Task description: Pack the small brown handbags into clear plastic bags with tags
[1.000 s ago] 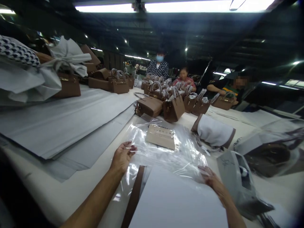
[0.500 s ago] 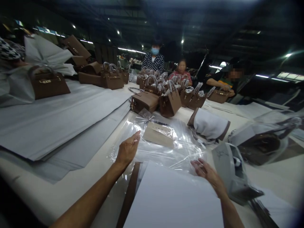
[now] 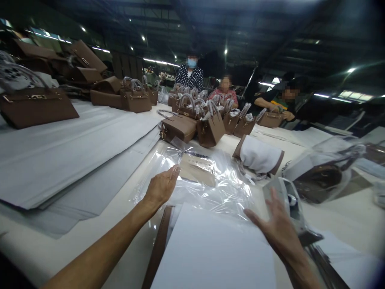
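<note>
My left hand (image 3: 161, 186) rests on a clear plastic bag (image 3: 207, 200), its fingers stretched out beside a beige card (image 3: 195, 170). Whether it pinches any of the film does not show. My right hand (image 3: 276, 224), open with thumb and fingers spread, hovers over the bag's right edge, nearest to a grey tape dispenser (image 3: 279, 186); nothing is in it. Closest to me lies a large white sheet (image 3: 216, 253), with a brown leather-like edge (image 3: 158, 249) showing along its left side.
Brown handbags (image 3: 210, 126) with wrapped handles crowd the table ahead. Stacked white sheets (image 3: 75, 148) and another handbag (image 3: 39, 104) occupy the left. At right are a white-wrapped bag (image 3: 260, 154) and a plastic-covered bag (image 3: 319, 180). Several people sit or stand beyond; one handles a handbag (image 3: 270, 119).
My right hand has lifted off the plastic bag's edge, moved right and spread its fingers. My left hand stays on the bag. At far left, pale wrapping no longer covers the handbag.
</note>
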The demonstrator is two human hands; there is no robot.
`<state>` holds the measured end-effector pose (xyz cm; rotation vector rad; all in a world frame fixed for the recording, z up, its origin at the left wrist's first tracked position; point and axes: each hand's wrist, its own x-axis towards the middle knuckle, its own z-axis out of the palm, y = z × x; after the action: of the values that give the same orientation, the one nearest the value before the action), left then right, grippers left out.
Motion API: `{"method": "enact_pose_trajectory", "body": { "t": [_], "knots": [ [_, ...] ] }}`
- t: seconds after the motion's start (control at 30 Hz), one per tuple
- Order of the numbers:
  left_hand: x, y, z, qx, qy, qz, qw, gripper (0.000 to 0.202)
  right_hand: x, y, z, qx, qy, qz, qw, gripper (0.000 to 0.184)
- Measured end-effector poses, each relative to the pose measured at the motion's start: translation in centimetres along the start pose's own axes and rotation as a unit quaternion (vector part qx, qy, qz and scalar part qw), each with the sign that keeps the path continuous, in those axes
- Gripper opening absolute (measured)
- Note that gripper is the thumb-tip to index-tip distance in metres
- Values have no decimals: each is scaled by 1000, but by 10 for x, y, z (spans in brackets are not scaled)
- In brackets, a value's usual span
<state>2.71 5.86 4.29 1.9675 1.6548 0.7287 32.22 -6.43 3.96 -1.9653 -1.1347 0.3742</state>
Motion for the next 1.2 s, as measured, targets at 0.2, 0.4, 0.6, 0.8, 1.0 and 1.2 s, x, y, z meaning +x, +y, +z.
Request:
{"method": "enact_pose_trajectory", "body": {
  "t": [0.2,0.4,0.6,0.8,1.0,1.2],
  "knots": [
    [-4,-2,5,0,-15,22,1000,56,28,18,16,85,-59,82,991,37],
    [-8,-11,8,10,-32,44,998,58,36,31,2,260,-90,196,941,49],
    [10,2,12,34,-49,43,997,62,26,-30,-4,20,-204,-63,977,75],
    [21,22,15,61,-49,63,995,66,40,-92,59,-306,-182,-236,904,72],
    [9,-2,5,49,-34,61,996,56,83,-20,19,-272,-110,-95,951,16],
    [3,-13,25,-3,-83,102,991,47,72,45,-5,-27,-110,125,986,7]
  ]
}}
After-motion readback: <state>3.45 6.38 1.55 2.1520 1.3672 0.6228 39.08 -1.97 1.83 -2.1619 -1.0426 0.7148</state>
